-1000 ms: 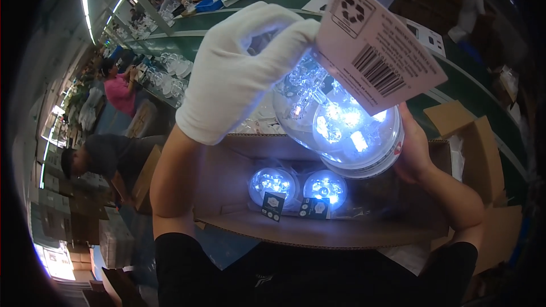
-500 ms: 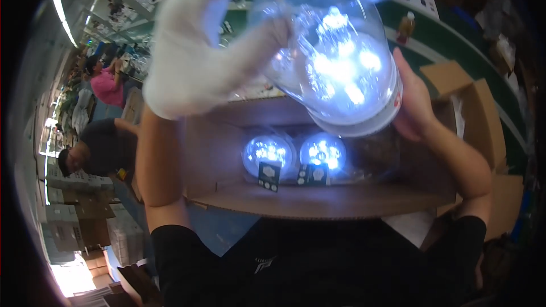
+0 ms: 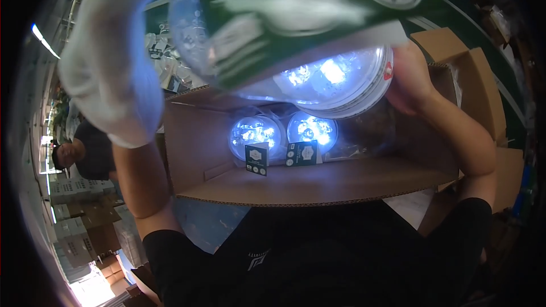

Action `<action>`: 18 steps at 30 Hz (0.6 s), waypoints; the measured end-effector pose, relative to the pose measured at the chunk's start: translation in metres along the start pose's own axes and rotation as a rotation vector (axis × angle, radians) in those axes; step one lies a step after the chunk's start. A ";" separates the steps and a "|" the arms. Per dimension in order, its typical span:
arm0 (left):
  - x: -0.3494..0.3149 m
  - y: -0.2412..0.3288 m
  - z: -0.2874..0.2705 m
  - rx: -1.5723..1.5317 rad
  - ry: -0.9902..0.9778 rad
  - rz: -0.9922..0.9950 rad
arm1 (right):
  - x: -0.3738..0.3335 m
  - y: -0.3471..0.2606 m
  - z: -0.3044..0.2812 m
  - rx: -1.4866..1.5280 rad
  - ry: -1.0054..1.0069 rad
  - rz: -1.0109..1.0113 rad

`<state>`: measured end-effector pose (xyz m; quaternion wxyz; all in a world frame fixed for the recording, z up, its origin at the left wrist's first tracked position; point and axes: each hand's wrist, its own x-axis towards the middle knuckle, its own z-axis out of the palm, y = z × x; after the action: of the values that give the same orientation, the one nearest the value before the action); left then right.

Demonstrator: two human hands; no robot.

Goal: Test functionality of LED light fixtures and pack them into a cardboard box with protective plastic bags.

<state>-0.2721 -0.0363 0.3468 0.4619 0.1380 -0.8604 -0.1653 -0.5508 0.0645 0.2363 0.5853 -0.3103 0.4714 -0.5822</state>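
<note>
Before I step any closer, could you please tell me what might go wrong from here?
The bare right hand holds the lit clear globe lamp near its base; a slip could drop it onto the left boxed globe or right boxed globe in the cardboard box.

The large green card covers much of the held lamp, so a flaw behind it might be missed.

The boxed globes' small green tags could get bent if bumped.

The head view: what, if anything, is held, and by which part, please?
The right hand holds a clear, rounded, glowing lamp by its white-rimmed end; whether the gloved left hand grips anything is unclear.
</note>
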 end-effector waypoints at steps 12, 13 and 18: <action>-0.025 0.025 -0.001 0.155 0.044 -0.207 | 0.002 -0.001 -0.016 0.008 -0.149 -0.153; -0.045 0.022 -0.015 0.206 0.122 -0.282 | 0.002 -0.004 -0.006 0.001 -0.153 -0.200; -0.073 0.004 -0.069 0.070 -0.061 -0.355 | 0.002 -0.017 -0.007 -0.047 -0.236 -0.222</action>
<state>-0.1752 -0.0150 0.3295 0.3940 0.2988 -0.8413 -0.2184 -0.5640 0.0617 0.2490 0.5612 -0.4401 0.3757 -0.5918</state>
